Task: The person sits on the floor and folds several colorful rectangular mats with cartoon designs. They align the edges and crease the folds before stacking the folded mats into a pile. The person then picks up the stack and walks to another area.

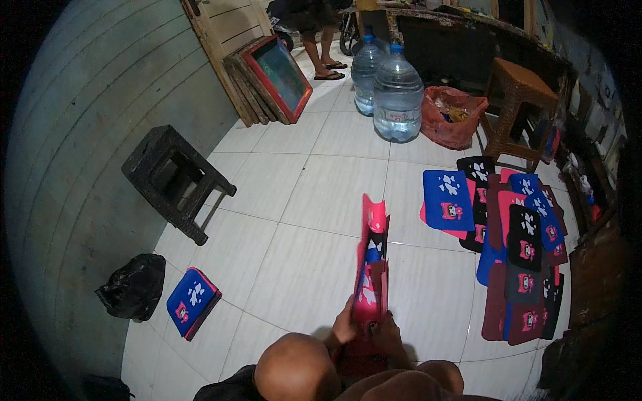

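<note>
My left hand [345, 325] and my right hand [389, 335] grip a bundle of flat printed panels [370, 295] from its two sides, just in front of my knees. The bundle stands on edge, pointing away from me, with pink, maroon, blue and black layers; the pink outer ones bow apart at the far end. To the left, a neat stack of similar panels [189, 301] lies on the floor with a blue one on top. On the right is a loose, overlapping spread of panels [524, 250] with white marks and a pink cartoon figure.
A black plastic bag [135, 288] and a dark stool [175, 180] stand by the left wall. Further off are framed screens [281, 77], two large water bottles [398, 100], a red plastic bag [451, 120] and a brown stool [519, 110]. Another person's legs [316, 50] show at the back.
</note>
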Tool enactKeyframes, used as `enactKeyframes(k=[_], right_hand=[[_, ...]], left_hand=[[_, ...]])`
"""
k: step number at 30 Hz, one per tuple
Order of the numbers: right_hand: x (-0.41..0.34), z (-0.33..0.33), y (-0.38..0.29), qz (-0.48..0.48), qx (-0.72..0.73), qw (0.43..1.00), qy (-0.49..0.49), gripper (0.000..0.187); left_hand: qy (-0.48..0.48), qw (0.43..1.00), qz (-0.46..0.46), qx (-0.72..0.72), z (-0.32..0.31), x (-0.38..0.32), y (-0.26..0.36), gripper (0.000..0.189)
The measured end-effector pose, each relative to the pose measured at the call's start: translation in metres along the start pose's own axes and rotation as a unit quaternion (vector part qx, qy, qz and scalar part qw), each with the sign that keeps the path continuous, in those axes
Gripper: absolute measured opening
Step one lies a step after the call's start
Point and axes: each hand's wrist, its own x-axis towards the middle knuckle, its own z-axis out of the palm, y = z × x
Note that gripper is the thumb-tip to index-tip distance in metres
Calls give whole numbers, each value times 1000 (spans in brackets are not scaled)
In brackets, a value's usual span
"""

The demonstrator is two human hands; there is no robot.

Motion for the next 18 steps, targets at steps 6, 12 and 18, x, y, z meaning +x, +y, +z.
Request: enactKeyframes(k=[6, 12, 18], right_hand=[[-15, -43, -75, -95, 266, 950, 129, 78], [-2, -67, -93, -132, 213, 961, 114, 88], [-18, -98, -113, -264, -16, 963, 53, 101]], left_hand=[[4, 974, 112, -198, 2, -15, 70, 76], [10, 945, 169, -282, 17, 11, 121, 74], [60, 935, 190, -294, 16, 22, 131, 72]])
